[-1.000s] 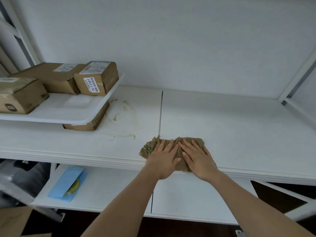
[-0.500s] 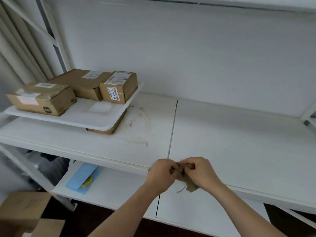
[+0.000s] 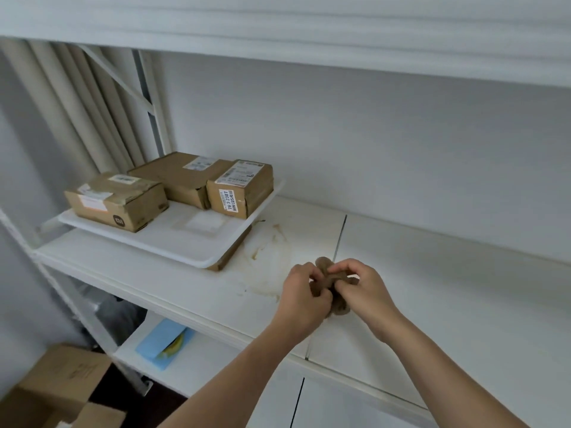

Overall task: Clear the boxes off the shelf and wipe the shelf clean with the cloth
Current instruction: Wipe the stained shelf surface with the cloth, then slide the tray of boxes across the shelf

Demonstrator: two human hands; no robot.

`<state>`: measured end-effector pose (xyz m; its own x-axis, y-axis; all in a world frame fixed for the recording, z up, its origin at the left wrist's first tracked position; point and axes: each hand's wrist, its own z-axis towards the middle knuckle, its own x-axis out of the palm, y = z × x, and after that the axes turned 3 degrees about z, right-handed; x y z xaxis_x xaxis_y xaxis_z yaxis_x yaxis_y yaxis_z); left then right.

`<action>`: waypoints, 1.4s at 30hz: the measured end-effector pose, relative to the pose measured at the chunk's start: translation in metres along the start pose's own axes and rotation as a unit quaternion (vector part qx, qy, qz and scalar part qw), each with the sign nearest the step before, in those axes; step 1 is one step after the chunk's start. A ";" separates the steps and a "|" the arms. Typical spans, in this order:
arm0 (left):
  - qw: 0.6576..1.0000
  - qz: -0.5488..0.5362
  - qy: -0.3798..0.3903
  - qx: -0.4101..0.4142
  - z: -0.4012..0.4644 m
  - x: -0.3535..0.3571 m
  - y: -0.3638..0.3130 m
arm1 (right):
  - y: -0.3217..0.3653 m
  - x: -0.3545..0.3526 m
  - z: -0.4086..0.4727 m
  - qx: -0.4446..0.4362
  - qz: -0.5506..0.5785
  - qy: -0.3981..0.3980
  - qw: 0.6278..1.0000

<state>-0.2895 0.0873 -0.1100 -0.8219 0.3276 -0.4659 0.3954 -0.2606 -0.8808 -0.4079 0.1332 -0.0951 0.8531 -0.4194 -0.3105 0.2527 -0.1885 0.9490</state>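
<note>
The white shelf (image 3: 448, 288) fills most of the view; it is made of two boards that meet at a thin dark seam (image 3: 339, 239). Brown stains (image 3: 265, 251) lie on the left board, between the seam and the tray. A second white shelf (image 3: 213, 362) is below it, and the underside of a higher one runs across the top of the view.

On the left part of the shelf is a white tray (image 3: 173, 239). It sits tilted, because its right end rests on a flat cardboard box (image 3: 231, 253) that is partly hidden under it. Three cardboard boxes stand on the tray: a Mi-branded box (image 3: 117, 202) at the front left, a wide flat box (image 3: 182, 177) at the back, and a small box with a printed label (image 3: 239, 188) at the right, touching the wide one.

More cardboard boxes (image 3: 61, 384) stand on the floor at the lower left. A light blue pouch (image 3: 163, 342) lies on the lower shelf.

The left hand (image 3: 304, 291) and the right hand (image 3: 363, 288) are close together above the shelf, near the seam. Both have curled fingers and grip the brown cloth (image 3: 329, 279), which is bunched between them, with a small part hanging below the hands.
</note>
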 end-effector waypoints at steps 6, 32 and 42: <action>0.991 0.127 -0.027 -0.018 0.008 -0.033 0.004 | 0.001 -0.002 0.034 -0.018 -0.079 0.030 0.996; 0.913 0.069 -0.400 0.035 0.093 -0.296 0.096 | 0.064 0.171 0.109 0.039 -0.037 -0.008 0.999; 0.885 0.073 -0.404 -0.221 0.140 -0.409 0.172 | 0.070 0.215 0.131 0.099 -0.100 -0.148 0.979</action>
<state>0.0567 -0.2188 -0.0590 -0.7030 -0.4832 -0.5218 0.4962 0.1925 -0.8466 -0.2668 -0.0868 -0.1024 0.6181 -0.5900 -0.5195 0.2832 -0.4494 0.8473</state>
